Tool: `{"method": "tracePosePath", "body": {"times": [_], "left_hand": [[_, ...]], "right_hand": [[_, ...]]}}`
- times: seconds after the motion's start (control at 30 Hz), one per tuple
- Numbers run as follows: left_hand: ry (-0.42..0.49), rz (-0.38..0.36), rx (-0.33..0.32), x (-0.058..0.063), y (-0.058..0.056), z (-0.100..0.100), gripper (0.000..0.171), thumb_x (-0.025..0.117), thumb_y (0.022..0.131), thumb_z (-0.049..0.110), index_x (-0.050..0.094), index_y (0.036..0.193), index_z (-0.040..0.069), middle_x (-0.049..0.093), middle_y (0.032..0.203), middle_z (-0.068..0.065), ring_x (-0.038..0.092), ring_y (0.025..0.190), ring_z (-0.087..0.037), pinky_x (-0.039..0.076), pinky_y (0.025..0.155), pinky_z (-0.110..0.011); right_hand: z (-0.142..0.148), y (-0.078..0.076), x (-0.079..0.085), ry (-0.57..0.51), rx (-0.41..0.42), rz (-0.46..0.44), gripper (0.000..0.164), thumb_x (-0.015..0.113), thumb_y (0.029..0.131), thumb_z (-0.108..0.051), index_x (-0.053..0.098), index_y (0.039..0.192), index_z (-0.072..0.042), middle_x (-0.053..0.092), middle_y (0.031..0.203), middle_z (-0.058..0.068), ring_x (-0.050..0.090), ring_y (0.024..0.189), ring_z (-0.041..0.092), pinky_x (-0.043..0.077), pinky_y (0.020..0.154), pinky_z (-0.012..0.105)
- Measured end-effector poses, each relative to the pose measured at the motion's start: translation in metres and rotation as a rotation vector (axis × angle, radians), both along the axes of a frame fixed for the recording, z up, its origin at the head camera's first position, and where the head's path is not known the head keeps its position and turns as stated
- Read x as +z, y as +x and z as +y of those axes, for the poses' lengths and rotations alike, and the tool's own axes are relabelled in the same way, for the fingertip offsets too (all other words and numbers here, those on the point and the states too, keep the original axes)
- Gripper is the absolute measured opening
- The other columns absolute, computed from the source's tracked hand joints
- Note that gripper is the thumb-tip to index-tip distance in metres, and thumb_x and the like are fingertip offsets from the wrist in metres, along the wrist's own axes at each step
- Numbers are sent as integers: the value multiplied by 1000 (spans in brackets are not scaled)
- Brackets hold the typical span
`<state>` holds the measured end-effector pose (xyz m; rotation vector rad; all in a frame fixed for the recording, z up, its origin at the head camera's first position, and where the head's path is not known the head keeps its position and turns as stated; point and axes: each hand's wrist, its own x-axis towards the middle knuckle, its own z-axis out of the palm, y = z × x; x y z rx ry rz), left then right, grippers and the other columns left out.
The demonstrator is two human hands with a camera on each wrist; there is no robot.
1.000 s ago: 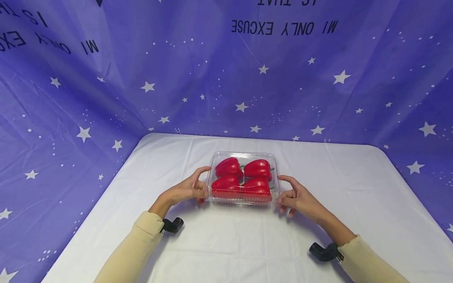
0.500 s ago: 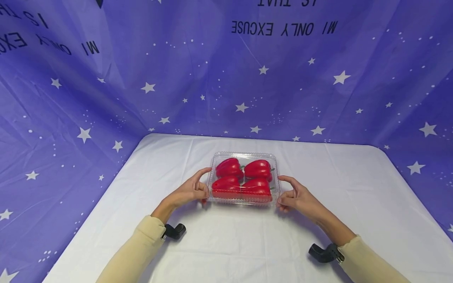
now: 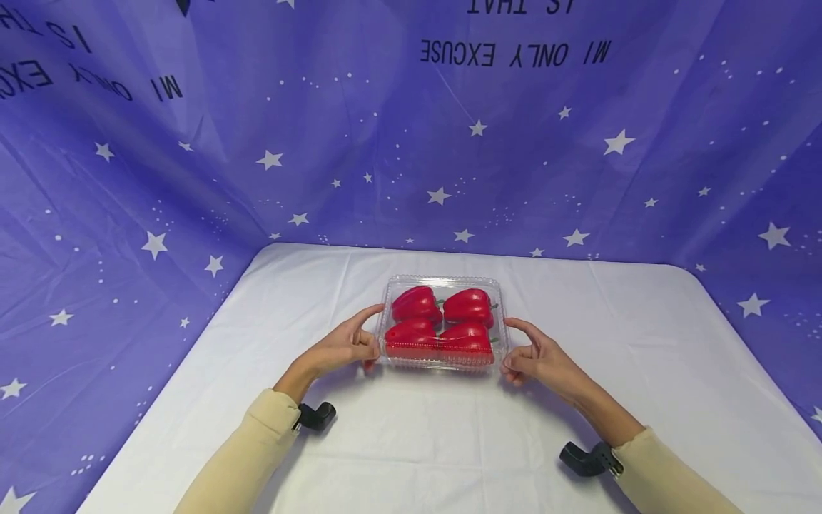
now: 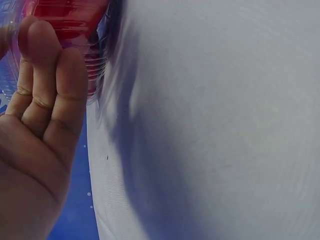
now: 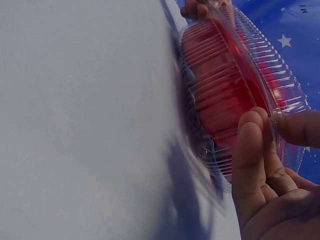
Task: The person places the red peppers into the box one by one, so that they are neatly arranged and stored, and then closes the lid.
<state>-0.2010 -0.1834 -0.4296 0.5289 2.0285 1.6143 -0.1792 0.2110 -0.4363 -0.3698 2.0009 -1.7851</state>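
Note:
A clear plastic clamshell box point(image 3: 443, 364) with several red bell peppers point(image 3: 467, 308) inside sits mid-table in the head view, its lid closed over them. My left hand point(image 3: 343, 346) pinches the box's left rim between thumb and fingers, the index finger reaching up along that side. On the opposite side, my right hand point(image 3: 542, 363) grips the rim in the same way. In the right wrist view, thumb and fingertips point(image 5: 248, 145) meet at the box's flange. The left wrist view shows fingers point(image 4: 70, 75) under the ribbed side of the box, close over the cloth.
A white cloth point(image 3: 417, 442) covers the table. Blue fabric point(image 3: 411, 143) with stars and upside-down lettering hangs behind and at the sides. Each wrist carries a black camera mount, one at the left wrist point(image 3: 317, 416) and one at the right wrist point(image 3: 583, 459).
My left hand has shifted slightly right, closer against the box. The lower fingers of my right hand have drawn in toward the rim. The box has hardly moved.

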Motion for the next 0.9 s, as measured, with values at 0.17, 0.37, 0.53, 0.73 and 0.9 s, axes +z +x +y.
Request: {"method": "tracePosePath", "body": {"times": [0.17,0.37,0.53,0.73,0.9], "left_hand": [[-32,22,2,2,-1,-1,86,55,90,-1,9,161,11,62,81,-11,60,69,-19,58,68,-37],[-69,59,42,2,-2,-1,84,60,91,4,12,160,12,64,94,-25,67,81,-24,60,75,-43],[-63,73,100,1,-4,-1,78,61,91,3,22,158,8,66,103,-27,67,90,-25,61,80,-39],[-86,93,150,1,-5,-3,71,63,92,8,29,155,2,67,107,-23,68,90,-22,60,82,-33],[-201,203,263,8,-6,-9,57,59,96,13,40,148,-1,66,120,-25,67,104,-35,58,89,-44]], "right_hand": [[2,0,-1,7,9,4,78,59,93,-1,13,157,-5,73,82,-4,69,73,11,60,68,30],[18,2,-1,35,18,46,83,57,96,-6,4,159,-9,76,95,-2,73,77,21,61,67,41],[37,5,5,93,33,75,82,56,97,-8,2,159,-6,74,102,-5,71,84,17,61,73,38],[55,8,16,193,34,152,78,57,97,-8,9,157,0,72,108,5,69,88,12,59,72,32],[69,3,26,537,-48,482,63,62,95,-10,34,150,1,71,109,16,70,91,18,57,74,32]]}}
